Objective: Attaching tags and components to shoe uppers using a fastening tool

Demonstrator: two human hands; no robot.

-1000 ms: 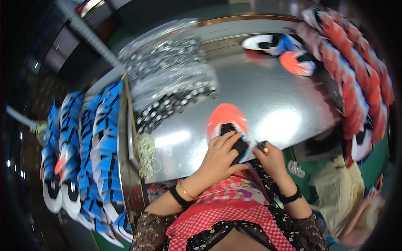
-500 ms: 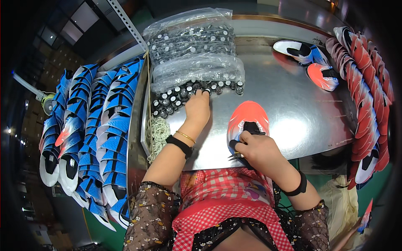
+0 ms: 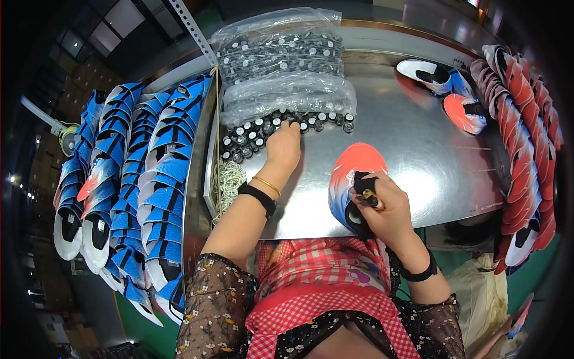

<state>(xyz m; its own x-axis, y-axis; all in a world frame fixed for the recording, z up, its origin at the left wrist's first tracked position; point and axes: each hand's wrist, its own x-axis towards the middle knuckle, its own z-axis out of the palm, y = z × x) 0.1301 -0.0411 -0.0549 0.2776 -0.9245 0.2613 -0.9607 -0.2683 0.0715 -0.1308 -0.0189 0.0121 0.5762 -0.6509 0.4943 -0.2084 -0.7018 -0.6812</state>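
My left hand [image 3: 284, 146] reaches into a pile of small black round pieces with white tops [image 3: 244, 141], its fingers drawn together at the pile's front edge. What sits between those fingertips is hidden. In front of me on the metal table lies a shoe upper [image 3: 357, 159], coral at the toe, white and blue toward the heel. My right hand [image 3: 387, 206] is over its opening, closed around a small dark hand tool with a brass-coloured part [image 3: 371, 198]. Black fabric of the upper shows beside the right fingers.
Clear plastic bags [image 3: 287, 96] of the same pieces lie behind the pile. A bundle of pale cord [image 3: 230, 182] is left of my forearm. Stacked blue uppers [image 3: 161, 191] hang at left, coral ones [image 3: 523, 143] at right. Two uppers [image 3: 463, 113] lie at the table's far right.
My right hand has turned and moved up and right over the upper; the tool's pointed blades no longer show and its brass-coloured part does. My left hand stays at the pile.
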